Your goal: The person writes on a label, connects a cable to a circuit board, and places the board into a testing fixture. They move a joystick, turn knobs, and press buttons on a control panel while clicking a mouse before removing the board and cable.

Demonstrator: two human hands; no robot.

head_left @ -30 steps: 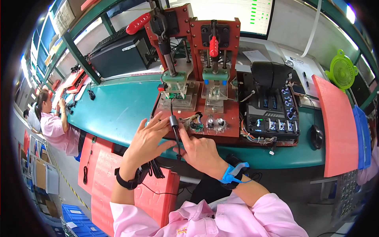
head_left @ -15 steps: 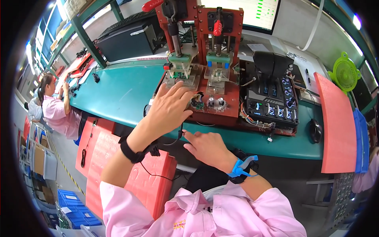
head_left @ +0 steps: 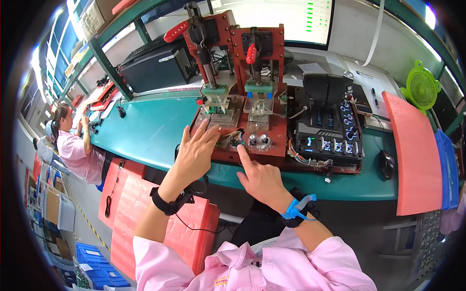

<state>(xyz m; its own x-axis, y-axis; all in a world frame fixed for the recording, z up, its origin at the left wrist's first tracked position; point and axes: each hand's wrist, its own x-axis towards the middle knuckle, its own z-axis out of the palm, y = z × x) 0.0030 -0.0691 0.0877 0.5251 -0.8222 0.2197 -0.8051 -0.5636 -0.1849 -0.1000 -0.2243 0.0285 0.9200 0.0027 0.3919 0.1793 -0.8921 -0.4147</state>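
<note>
My left hand is spread over the front left corner of a red test fixture, and nothing shows in its grasp. Below the palm, a black cable loops near my wrist. My right hand has its index finger stretched out, the tip at or just short of a small wired circuit board on the fixture's front. Beside that board sit two round metal buttons. Behind my left fingers, a green board lies under the left press. Both clamps carry red lever handles, the left one raised outward.
Right of the fixture stands a black control panel with lit dials, then a mouse and a pink foam sheet. Foam sheets are stacked at lower left. A monitor glows behind. A co-worker sits far left.
My right index finger has reached up and forward to the small wired board. My left hand has shifted slightly left, and the cable end that hung between my hands is now by my left wrist.
</note>
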